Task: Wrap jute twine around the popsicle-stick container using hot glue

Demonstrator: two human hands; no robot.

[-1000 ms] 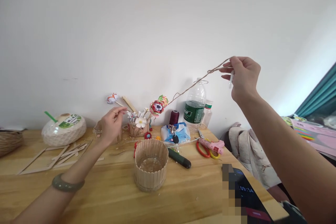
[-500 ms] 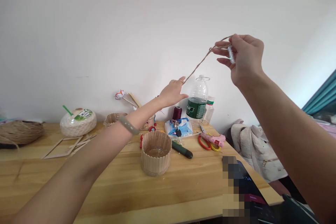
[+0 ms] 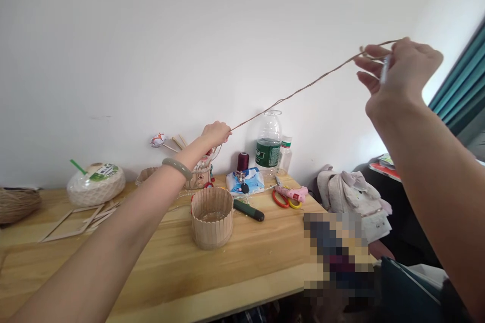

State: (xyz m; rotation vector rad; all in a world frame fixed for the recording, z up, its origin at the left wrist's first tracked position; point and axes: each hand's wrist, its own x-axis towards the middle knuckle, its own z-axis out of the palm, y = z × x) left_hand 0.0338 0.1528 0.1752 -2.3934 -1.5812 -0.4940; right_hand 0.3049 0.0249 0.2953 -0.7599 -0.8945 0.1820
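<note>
We hold a length of jute twine (image 3: pixel 303 89) taut in the air between both hands. The left hand (image 3: pixel 216 132) is clenched on its lower end, above the back of the surface (image 3: pixel 159 267). The right hand (image 3: pixel 397 68) is raised high to the right and pinches the upper end between thumb and fingertips; it also grips a small pale item that we cannot identify.

Status: the twine forms one straight span, touching nothing but the hands. The craft-stick basket (image 3: pixel 211 217) stands upright mid-surface and carries no twine.

Clearances: the span passes well above the water bottle (image 3: pixel 269 144) and the thread spool (image 3: pixel 243 161). The air towards the wall is open. The back row is crowded, and the glue gun (image 3: pixel 293 193) and scissors (image 3: pixel 282 201) lie near the right edge. The front half of the surface is bare up to its front edge, which runs under the left forearm
</note>
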